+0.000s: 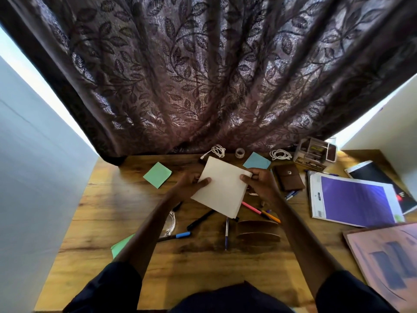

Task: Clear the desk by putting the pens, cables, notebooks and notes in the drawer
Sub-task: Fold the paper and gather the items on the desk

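Wood-grain counter (112,222) set against a dark leaf-patterned curtain (203,75), pale walls to left and right.

Held above counter centre: a stack of white notes (222,188), square-cut, unmarked on the upper face, tilted with one corner toward the near side. Left hand (191,184) pinching the left edge, thumb on top. Right hand (259,180) pinching the far-right corner, thumb likewise on top. Two-handed grip probably chosen to keep loose sheets squared and together before transfer. Drawer not in view.

Directly beneath and nearer: scattered pens, including a black pen (200,219), a blue-capped pen (178,235), a pink pen (251,207) and an orange pen (270,216).

Farther out: green sticky pad (157,175) left, blue sticky pad (256,161) at the far edge, two coiled white cables (216,151) (280,154) by the curtain, purple notebook (352,197) right.

Most items not yet cleared; task judged at an early stage.
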Available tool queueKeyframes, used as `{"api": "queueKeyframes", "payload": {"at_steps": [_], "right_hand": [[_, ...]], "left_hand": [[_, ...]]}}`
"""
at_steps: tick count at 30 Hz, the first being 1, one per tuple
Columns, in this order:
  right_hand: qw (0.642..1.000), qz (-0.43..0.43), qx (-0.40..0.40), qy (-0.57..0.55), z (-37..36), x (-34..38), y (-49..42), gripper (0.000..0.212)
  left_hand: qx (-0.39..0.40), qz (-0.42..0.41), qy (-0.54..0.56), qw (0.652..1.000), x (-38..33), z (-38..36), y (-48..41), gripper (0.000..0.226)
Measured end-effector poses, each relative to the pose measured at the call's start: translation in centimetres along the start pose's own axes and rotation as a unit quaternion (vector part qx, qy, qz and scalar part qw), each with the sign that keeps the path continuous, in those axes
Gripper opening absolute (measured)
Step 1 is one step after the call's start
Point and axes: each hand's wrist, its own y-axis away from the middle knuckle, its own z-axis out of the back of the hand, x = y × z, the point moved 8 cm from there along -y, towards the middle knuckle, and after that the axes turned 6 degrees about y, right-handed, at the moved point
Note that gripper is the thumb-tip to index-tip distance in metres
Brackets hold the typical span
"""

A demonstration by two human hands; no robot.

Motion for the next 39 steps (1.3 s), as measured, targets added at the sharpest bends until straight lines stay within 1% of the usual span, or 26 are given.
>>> {"api": "queueKeyframes", "payload": {"at_steps": [3,6,8,10,14,17,22,25,27,30,32,35,37,39], "right_hand": [[0.999,-0.016,-0.037,-0.021,1.9,-0.5,1.0,0.028],[0.997,-0.030,-0.058,-0.031,3.8,-1.3,1.8,0.032],[0.997,-0.030,-0.064,-0.023,4.7,-1.7,2.3,0.031],[0.996,-0.039,-0.075,-0.028,5.3,-2.1,2.9,0.030],[0.991,-0.061,-0.117,-0.032,6.6,-2.4,4.3,0.025],[0.991,-0.033,-0.130,0.006,7.3,-1.4,5.5,0.021],[0.978,0.018,-0.187,0.086,8.2,1.5,8.2,0.019],[0.972,0.072,-0.186,0.123,7.6,3.4,9.7,0.019],[0.969,0.109,-0.179,0.128,7.0,4.1,10.6,0.017],[0.961,0.156,-0.182,0.135,6.3,4.6,11.7,0.015],[0.960,0.179,-0.170,0.133,5.8,4.7,12.2,0.015],[0.961,0.191,-0.146,0.133,5.5,4.4,12.5,0.018],[0.964,0.188,-0.142,0.119,5.9,3.9,12.5,0.020],[0.965,0.191,-0.144,0.111,6.5,3.6,12.7,0.021]], "left_hand": [[0.009,0.021,0.034,0.999,0.3,-0.7,0.9,0.029],[0.015,0.045,0.111,0.993,0.7,-1.4,1.6,0.028],[0.013,0.053,0.142,0.988,0.5,-1.9,2.1,0.025],[-0.001,0.063,0.150,0.987,0.2,-2.3,2.5,0.022],[-0.058,0.086,0.165,0.981,-0.4,-3.2,3.3,0.016],[-0.076,0.097,0.165,0.979,-1.3,-4.1,3.8,0.017],[-0.108,0.090,0.155,0.978,-3.3,-5.9,5.4,0.010],[-0.142,0.090,0.142,0.975,-4.6,-6.9,6.2,0.009],[-0.152,0.082,0.127,0.977,-5.7,-7.6,6.7,0.010],[-0.141,0.072,0.140,0.977,-6.7,-9.1,7.3,0.013],[-0.146,0.072,0.138,0.977,-7.2,-9.8,7.7,0.013],[-0.157,0.077,0.127,0.976,-7.4,-10.5,7.9,0.011],[-0.152,0.087,0.148,0.973,-7.4,-10.9,8.1,0.011],[-0.140,0.096,0.188,0.967,-7.3,-11.4,8.3,0.016]]}}
